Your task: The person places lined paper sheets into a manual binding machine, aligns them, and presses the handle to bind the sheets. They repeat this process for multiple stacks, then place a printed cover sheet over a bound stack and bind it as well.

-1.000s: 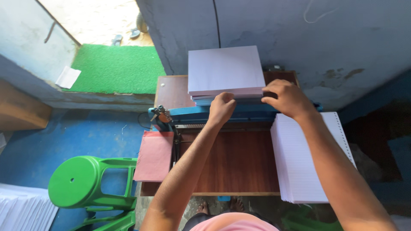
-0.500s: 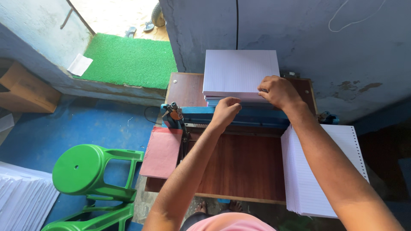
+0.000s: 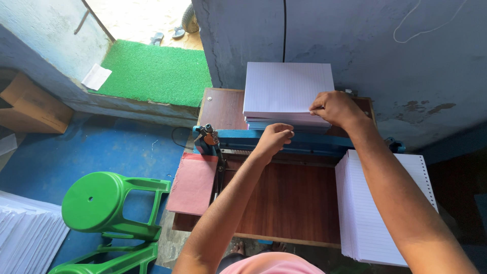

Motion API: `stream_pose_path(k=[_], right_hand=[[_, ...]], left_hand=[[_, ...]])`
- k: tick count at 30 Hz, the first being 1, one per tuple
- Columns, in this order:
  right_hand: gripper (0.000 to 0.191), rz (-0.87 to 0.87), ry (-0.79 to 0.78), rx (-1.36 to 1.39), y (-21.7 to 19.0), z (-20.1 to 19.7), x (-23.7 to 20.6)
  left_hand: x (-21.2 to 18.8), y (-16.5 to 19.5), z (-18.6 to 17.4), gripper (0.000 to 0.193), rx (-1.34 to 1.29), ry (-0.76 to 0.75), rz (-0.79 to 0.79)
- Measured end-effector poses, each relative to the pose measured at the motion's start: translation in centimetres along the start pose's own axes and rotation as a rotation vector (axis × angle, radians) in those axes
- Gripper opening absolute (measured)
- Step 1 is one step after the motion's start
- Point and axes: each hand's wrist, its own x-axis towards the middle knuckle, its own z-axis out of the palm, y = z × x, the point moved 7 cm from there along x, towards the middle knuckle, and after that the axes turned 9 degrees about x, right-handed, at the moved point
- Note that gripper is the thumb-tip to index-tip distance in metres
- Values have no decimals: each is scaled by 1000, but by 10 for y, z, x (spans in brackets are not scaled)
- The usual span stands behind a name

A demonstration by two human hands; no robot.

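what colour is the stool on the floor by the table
Green plastic stool, left of the table; the head view shows it clearly.

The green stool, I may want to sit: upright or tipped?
Tipped. The green stool lies sideways on the blue floor, round seat facing left, legs pointing right.

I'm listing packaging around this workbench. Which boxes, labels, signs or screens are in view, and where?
Cardboard box: on the floor at far left, brown, rectangular, plain.
Loose paper slip: on the edge of the green mat, white, rectangular.
No signs or screens in view.
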Motion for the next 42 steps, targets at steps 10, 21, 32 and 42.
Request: stream_pose_path(k=[10,21,32,42], right_hand=[[17,-79,35,12,6,0,1],[15,-210,187,34,-7,-7,-16],[17,-242,178,-56,-11,-3,-20],[17,-242,115,-47,-8,-4,-12]], left_hand=[[-2,4,6,48,-48,-36,-50],[28,33,0,51,-701,154,-56],[42,35,-16,32,-501,313,-76],[26,10,-9,43,-357,35,-172]])
